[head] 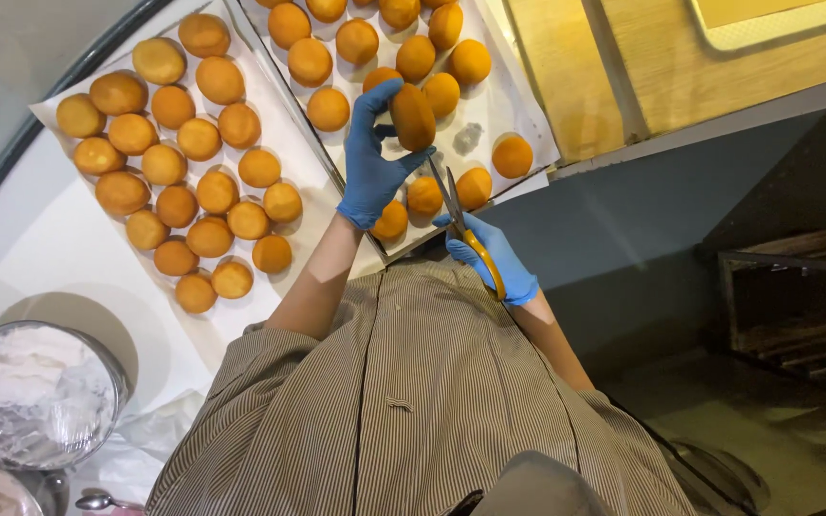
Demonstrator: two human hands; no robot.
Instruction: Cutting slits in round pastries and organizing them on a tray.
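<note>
My left hand (372, 158), in a blue glove, holds one golden-brown round bun (413, 117) up on its edge over the right tray (504, 96). My right hand (494, 256), also gloved in blue, grips yellow-handled scissors (461, 215). The blades point up toward the bun, their tips just below it and slightly apart. Several more buns lie on the white paper of that tray.
A second paper-lined tray (270, 105) to the left carries several buns in rows. A round metal bowl of white cream (35, 392) under plastic film stands at lower left, a spoon (97, 501) near it. A wooden shelf (623, 67) runs along the right.
</note>
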